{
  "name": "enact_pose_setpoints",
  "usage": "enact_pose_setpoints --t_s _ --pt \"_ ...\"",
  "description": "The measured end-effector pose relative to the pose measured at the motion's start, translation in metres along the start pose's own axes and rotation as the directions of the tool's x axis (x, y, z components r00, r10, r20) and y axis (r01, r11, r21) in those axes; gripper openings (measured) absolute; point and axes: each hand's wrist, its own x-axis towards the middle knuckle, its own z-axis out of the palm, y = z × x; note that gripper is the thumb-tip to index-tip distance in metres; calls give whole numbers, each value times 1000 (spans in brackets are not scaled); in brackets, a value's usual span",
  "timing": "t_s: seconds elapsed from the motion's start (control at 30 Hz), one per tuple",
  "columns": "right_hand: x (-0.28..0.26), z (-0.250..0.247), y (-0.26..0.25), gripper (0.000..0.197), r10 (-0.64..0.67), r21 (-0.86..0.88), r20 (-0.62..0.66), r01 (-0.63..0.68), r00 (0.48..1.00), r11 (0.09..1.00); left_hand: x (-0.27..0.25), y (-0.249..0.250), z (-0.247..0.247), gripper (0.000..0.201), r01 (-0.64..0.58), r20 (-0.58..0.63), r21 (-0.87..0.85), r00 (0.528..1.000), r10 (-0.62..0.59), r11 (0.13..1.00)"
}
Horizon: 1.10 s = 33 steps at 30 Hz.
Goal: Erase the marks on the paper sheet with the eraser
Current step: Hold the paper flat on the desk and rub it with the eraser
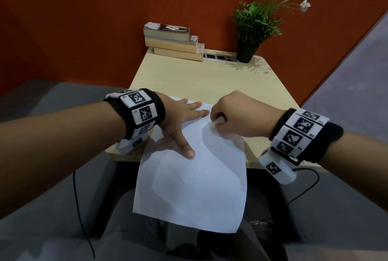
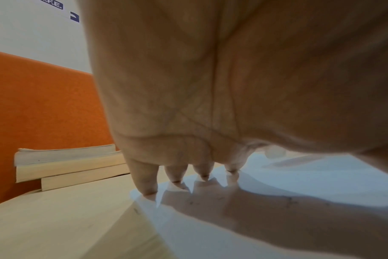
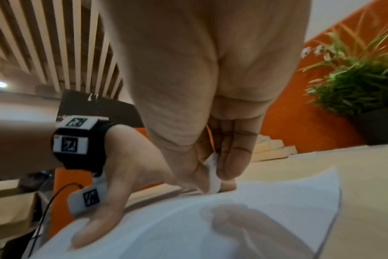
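Observation:
A white paper sheet lies on the small wooden table, its near half hanging over the front edge. Faint pencil lines run across its upper middle. My left hand lies flat on the sheet's upper left, fingers spread, thumb pointing toward me. My right hand is curled and pinches a small white eraser, whose tip touches the paper near its top edge. In the right wrist view the eraser sits between thumb and fingers against the sheet. The left wrist view shows fingertips pressing the paper.
A stack of three books sits at the table's back left. A potted plant stands at the back right, with a power socket strip between them. An orange wall rises behind. A black cable hangs down on the left.

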Motion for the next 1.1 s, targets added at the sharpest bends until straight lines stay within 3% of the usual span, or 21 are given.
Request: enact_pose_setpoints --t_s 0.13,0.27,0.4,0.57,0.8,0.97,1.1 --pt "-12 -16 9 18 62 95 -128 -50 990 994 -3 1 -2 145 35 -25 26 999 -34 999" --pt "-29 -5 9 25 65 97 -37 -61 997 993 -5 3 -2 152 99 -43 53 994 -97 994" --pt "-38 4 9 21 103 105 14 -104 995 989 -9 4 -10 143 144 -95 76 986 -136 987" --pt "-35 -4 8 21 120 105 59 -126 991 987 -5 -1 -8 141 89 -86 65 993 -83 994" --pt "5 -9 -2 21 66 126 -8 -65 998 990 -1 -5 4 141 104 -89 109 992 -94 989" --pt "22 2 -2 13 96 74 -22 -94 995 993 1 -6 6 137 99 -100 95 991 -89 991" --pt "16 8 -13 15 13 9 8 -13 1000 1000 1 -5 8 136 106 -96 94 991 -97 990"
